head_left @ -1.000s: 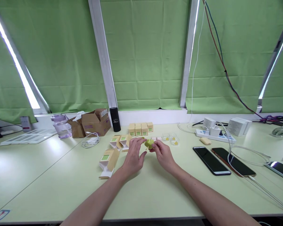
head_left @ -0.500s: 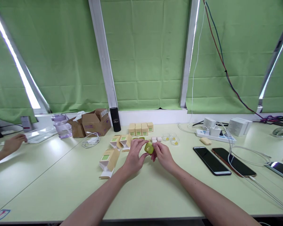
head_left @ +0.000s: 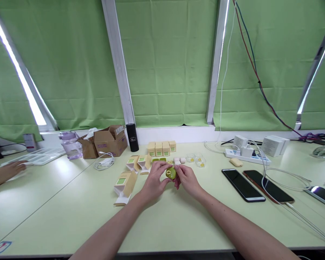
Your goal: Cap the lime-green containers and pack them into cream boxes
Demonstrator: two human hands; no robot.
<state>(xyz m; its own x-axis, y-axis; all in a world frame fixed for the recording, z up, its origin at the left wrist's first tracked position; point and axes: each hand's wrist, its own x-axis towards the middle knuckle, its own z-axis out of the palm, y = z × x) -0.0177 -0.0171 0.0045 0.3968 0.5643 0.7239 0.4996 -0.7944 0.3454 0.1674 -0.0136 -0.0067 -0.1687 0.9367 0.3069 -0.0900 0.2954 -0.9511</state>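
Note:
Both of my hands meet over the middle of the pale green table (head_left: pixel 162 220). My left hand (head_left: pixel 155 180) and my right hand (head_left: pixel 186 178) pinch a small round green object (head_left: pixel 170 172) between their fingertips, just above the tabletop. Right behind it lie small green and pink pieces (head_left: pixel 178 160). Open tan cartons with green labels (head_left: pixel 124 184) lie to the left of my left hand, and a row of closed tan boxes (head_left: pixel 161 148) stands further back.
Two dark phones (head_left: pixel 256 185) and white cables (head_left: pixel 287 180) lie at the right, by a power strip (head_left: pixel 246 153). A black cylinder (head_left: pixel 132 137), brown cardboard boxes (head_left: pixel 108 141) and a purple bottle (head_left: pixel 69 144) stand at the back left. Another person's hand (head_left: pixel 8 171) rests at the far left.
The green object has come slightly lower and nearer between my fingertips and has turned. The other person's hand appeared at the far left and has drawn back toward the edge.

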